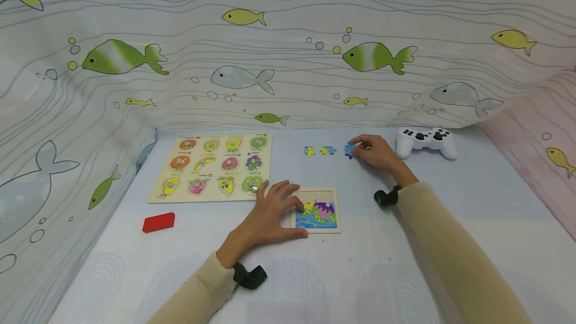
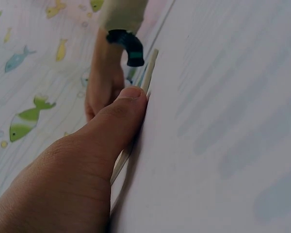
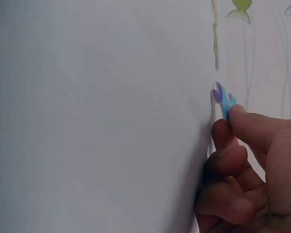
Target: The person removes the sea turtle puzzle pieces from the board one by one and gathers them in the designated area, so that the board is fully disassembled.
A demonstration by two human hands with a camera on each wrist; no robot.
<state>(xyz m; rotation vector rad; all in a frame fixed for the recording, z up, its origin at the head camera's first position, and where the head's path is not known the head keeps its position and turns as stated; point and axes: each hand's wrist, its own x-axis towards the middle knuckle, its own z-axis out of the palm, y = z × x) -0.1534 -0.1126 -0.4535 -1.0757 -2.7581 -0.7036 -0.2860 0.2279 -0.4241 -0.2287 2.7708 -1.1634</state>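
Note:
In the head view my left hand [image 1: 270,216] spans the left side of a small wooden jigsaw board [image 1: 316,231]. Its thumb lies along the near edge, as the left wrist view shows with the thumb [image 2: 119,114] against the board's rim [image 2: 150,70]. The other fingers curve over the board's left side and far edge. Coloured pieces fill the lower part of the board; bare wood shows at its top. Farther back, my right hand [image 1: 373,151] pinches a blue and purple jigsaw piece [image 3: 226,101] between thumb and forefinger. Two more jigsaw pieces [image 1: 309,151] lie to its left.
A large wooden fruit puzzle [image 1: 211,166] lies at the back left, close to my left fingertips. In front of it is a red block [image 1: 159,222]. A white game controller [image 1: 425,143] sits behind my right wrist. Fish-patterned cloth [image 1: 310,99] rises behind the table.

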